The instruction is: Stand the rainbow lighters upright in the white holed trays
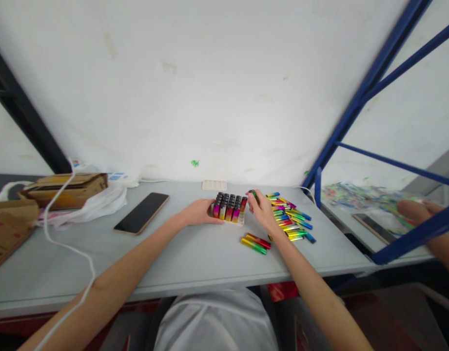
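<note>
Upright lighters [228,207] with black tops and shiny coloured bodies stand in rows in a white tray [240,222], filling most of it. My left hand [201,213] grips the tray's left side, thumb in front and fingers behind. At the tray's right end, my right hand [260,207] pinches a lighter [254,196], mostly hidden by the fingers, with a dark and green end showing. To the right of that hand lies a loose pile of metallic lighters [290,217]. Two more, a red lighter [258,241] and a yellow-green lighter [253,245], lie in front of the tray.
A second white compartment tray [214,185] sits against the wall. Left of my hands lies a phone [142,213]; cardboard boxes [68,189] and a plastic bag [100,204] are farther left. A white cable [68,247] crosses my left forearm. Blue metal bars [356,102] rise at right, with another person's arm [434,231] beyond.
</note>
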Available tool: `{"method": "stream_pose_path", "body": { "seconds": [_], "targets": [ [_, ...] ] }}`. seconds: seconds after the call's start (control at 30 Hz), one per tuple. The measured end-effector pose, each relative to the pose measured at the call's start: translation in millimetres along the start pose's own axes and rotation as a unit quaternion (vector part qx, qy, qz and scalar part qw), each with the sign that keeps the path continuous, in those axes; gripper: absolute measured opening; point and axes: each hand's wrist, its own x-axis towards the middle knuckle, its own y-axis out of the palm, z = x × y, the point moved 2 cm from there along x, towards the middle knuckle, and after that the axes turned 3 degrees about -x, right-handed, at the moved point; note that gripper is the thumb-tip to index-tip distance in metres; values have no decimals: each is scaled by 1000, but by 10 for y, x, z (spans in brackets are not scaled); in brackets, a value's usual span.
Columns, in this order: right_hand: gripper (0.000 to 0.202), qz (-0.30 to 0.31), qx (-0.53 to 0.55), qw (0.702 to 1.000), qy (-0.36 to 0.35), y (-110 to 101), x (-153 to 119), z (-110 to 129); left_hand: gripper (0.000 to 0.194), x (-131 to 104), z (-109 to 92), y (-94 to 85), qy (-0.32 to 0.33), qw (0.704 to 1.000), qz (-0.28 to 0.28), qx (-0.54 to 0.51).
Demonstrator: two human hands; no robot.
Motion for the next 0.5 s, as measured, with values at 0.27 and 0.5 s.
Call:
{"method": "stream_pose_path", "body": {
  "seconds": [0.27, 0.5],
  "targets": [
    [55, -12, -24, 999, -37, -111, -7, 90, 73, 18, 53, 22, -6, 1000, 1, 7],
    [48, 75, -74, 993, -51, -94, -11, 9, 75, 20, 45, 14, -7, 1000, 3, 13]
  ]
}}
